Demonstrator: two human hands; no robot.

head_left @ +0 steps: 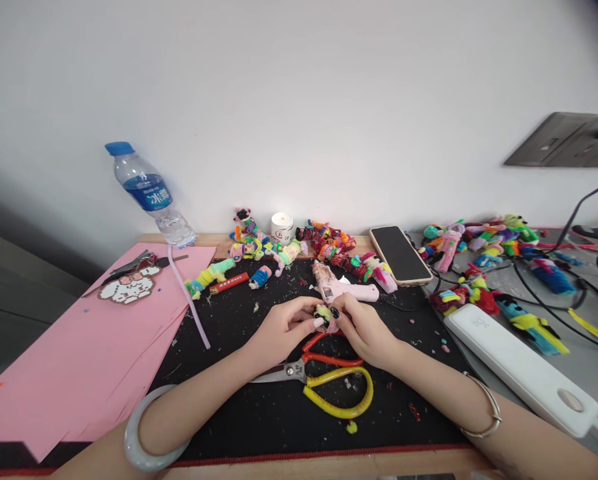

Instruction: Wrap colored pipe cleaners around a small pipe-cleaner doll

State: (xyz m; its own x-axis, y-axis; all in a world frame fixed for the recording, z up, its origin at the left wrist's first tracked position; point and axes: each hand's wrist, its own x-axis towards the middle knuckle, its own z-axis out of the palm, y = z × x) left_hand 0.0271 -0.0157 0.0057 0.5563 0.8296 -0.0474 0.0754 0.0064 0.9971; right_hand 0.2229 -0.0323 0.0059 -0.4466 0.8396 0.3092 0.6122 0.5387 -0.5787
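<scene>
Black desk mat [259,413], both hands, left hand [283,331] and right hand [363,330], pinching one tiny fuzzy figure [323,315] above the scissors [323,377].

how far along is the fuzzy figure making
Done: many finished figures along the wall and more at right. In hand: left hand and right hand pinch one small piece together. Left: cannot tell; scissors and glue gun lie ready.

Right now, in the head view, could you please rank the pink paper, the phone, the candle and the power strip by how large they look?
1. Pink paper, by far the largest.
2. Power strip, though it lies nearer the camera, which may flatter it.
3. Phone.
4. Candle, the smallest.
</scene>
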